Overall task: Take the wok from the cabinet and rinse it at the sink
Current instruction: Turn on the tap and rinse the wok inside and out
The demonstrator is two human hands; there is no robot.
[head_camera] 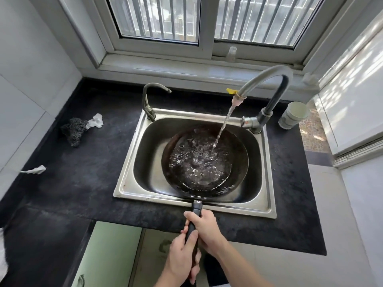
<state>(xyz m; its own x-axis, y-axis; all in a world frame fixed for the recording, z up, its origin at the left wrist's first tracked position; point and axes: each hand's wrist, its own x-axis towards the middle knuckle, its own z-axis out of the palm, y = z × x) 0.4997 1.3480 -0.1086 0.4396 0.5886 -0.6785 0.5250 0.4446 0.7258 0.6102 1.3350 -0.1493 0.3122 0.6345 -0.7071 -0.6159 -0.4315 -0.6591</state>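
A dark wok [238, 154] lies in the steel sink [132, 162], holding a pool of churning water. Its black handle [196, 208] sticks out over the sink's front rim toward me. My right hand [207, 230] grips the handle nearer the wok, and my left hand [182, 257] grips the handle's rear end just behind it. A stream of water runs from the tall curved faucet [267, 79] at the sink's right into the wok's far right side.
A smaller faucet [148, 100] stands at the sink's back left. On the black counter [83, 183] lie a dark scrubber [73, 129] with a white cloth, and a white scrap [37, 169]. Paper cups [293, 117] stand at the right. Green cabinet doors [107, 255] are below.
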